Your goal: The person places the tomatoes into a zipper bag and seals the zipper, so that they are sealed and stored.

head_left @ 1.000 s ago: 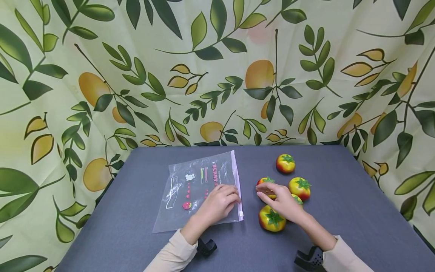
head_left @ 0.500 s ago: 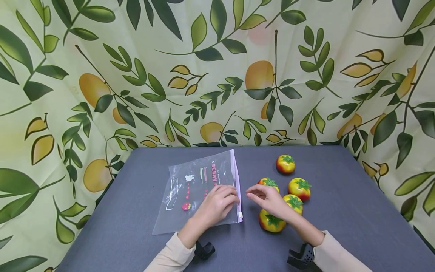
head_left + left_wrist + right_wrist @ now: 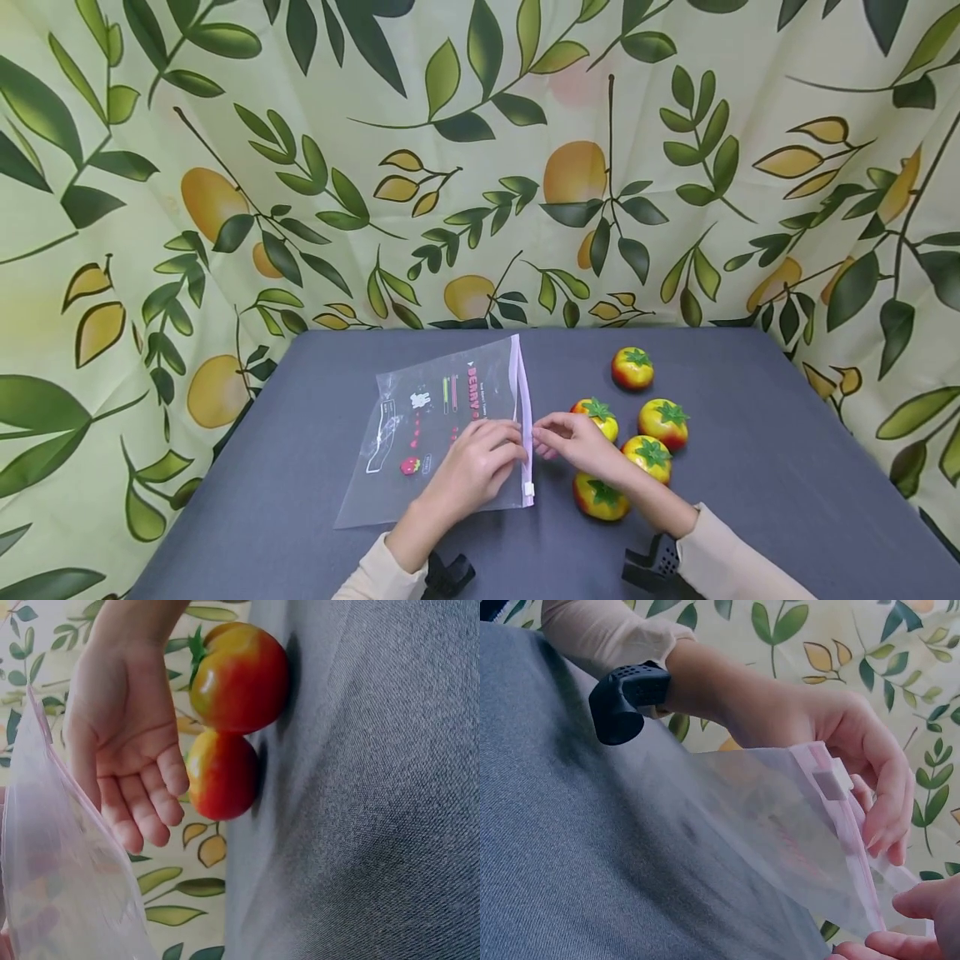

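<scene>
Bag: a clear plastic zip bag with a pink zip strip and small printed pictures (image 3: 435, 425) lies flat on the dark grey counter (image 3: 750, 467), left of centre; its pink zip edge runs along its right side, with a white slider tab near the front end; in the right wrist view the zip edge (image 3: 840, 817) is lifted a little off the counter
Left hand: the left hand (image 3: 480, 462) rests on the bag beside the zip edge; its grip is curled, the fingertips (image 3: 885, 825) pinching the zip edge just by the slider
Right hand: the right hand (image 3: 573, 442) reaches in from the right, its fingertips meeting the same zip edge; the right wrist view shows its fingertips (image 3: 922, 900) closing on the strip; in the left wrist view the fingers (image 3: 146, 806) are loosely bent
Fruit: five toy tomatoes, red and yellow with green leafy tops, stand on the counter to the right of the bag; four cluster (image 3: 645, 450) just beside and under the right wrist; one (image 3: 632, 367) stands apart, farther back
Backdrop: a pale green cloth printed with leaves and lemons (image 3: 225, 167) hangs behind and around the counter
Sleeves: both forearms wear cream sleeves (image 3: 742, 567); black wrist mounts (image 3: 652, 562) sit on the wrists
</scene>
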`<act>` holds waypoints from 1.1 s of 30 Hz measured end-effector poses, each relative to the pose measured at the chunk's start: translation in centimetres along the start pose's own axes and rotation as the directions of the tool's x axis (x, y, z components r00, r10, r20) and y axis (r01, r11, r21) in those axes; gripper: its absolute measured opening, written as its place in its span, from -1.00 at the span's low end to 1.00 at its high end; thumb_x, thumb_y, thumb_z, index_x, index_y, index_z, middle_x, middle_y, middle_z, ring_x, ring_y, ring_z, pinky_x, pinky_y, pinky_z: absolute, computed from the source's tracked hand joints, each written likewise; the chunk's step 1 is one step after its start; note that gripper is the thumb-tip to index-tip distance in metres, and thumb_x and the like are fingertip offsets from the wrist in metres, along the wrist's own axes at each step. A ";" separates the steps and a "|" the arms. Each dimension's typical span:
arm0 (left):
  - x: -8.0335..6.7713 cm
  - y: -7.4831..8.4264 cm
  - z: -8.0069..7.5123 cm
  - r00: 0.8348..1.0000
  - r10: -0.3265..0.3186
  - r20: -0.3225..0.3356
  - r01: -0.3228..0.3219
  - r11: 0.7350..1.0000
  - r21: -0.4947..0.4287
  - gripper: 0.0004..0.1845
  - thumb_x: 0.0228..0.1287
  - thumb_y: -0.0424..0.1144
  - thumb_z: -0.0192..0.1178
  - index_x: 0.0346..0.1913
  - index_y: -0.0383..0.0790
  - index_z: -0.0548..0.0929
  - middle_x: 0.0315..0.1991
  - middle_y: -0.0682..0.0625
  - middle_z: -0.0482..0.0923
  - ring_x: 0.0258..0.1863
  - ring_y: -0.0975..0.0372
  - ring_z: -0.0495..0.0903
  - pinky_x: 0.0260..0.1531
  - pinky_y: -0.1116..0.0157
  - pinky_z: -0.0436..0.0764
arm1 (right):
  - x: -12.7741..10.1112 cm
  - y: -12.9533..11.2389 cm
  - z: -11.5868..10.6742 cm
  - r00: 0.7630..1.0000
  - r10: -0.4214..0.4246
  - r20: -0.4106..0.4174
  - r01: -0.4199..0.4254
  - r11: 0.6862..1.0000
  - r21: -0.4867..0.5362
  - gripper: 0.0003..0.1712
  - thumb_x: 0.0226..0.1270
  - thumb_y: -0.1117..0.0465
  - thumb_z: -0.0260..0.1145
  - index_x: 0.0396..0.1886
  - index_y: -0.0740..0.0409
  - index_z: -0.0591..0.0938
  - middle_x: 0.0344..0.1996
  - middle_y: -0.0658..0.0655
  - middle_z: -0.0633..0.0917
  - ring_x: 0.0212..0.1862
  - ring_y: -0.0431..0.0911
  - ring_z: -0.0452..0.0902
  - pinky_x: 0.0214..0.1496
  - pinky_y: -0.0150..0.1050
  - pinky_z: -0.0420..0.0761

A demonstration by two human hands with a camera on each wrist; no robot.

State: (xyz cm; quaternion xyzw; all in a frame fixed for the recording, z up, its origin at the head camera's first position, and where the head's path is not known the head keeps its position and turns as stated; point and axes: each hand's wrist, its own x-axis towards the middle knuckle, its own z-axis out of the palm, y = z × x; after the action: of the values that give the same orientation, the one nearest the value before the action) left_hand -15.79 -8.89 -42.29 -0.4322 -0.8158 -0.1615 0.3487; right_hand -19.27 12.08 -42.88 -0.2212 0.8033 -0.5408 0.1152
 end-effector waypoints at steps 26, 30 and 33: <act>-0.7 0.8 -1.4 0.997 -0.076 -0.014 0.076 0.997 -0.024 -0.80 -0.01 -0.44 0.23 -0.37 -0.04 0.58 -0.21 0.10 0.59 -0.17 0.29 0.52 -0.15 0.38 0.44 | 0.4 -0.7 1.1 0.997 0.004 -0.073 -0.001 0.999 0.042 -0.79 0.27 0.33 0.28 -0.32 0.49 0.57 -0.57 0.45 0.59 -0.62 -0.31 0.44 -0.54 -0.41 0.56; -0.6 1.1 -1.4 0.984 -0.166 -0.065 0.152 0.971 -0.182 -0.79 0.03 -0.51 0.19 -0.33 -0.12 0.61 -0.26 0.07 0.60 -0.21 0.29 0.55 -0.05 0.37 0.52 | 0.3 -0.8 1.3 0.997 0.003 -0.082 0.001 0.999 0.046 -0.80 0.27 0.34 0.28 -0.33 0.49 0.56 -0.58 0.45 0.58 -0.63 -0.31 0.43 -0.54 -0.42 0.56; -0.6 1.7 -1.1 0.941 -0.321 -0.105 0.271 0.903 -0.335 -0.83 0.08 -0.52 0.22 -0.30 -0.20 0.66 -0.30 0.03 0.64 -0.21 0.26 0.60 0.00 0.42 0.56 | 0.2 -0.8 1.4 0.996 0.000 -0.087 0.003 0.999 0.036 -0.81 0.27 0.34 0.27 -0.33 0.48 0.57 -0.59 0.42 0.58 -0.63 -0.32 0.43 -0.54 -0.42 0.56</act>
State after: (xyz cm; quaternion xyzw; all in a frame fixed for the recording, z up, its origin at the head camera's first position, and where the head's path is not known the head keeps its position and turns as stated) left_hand -13.68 -8.86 -41.98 -0.3389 -0.8055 -0.3746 0.3099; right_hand -18.71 10.60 -42.70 -0.1959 0.7976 -0.5643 0.0836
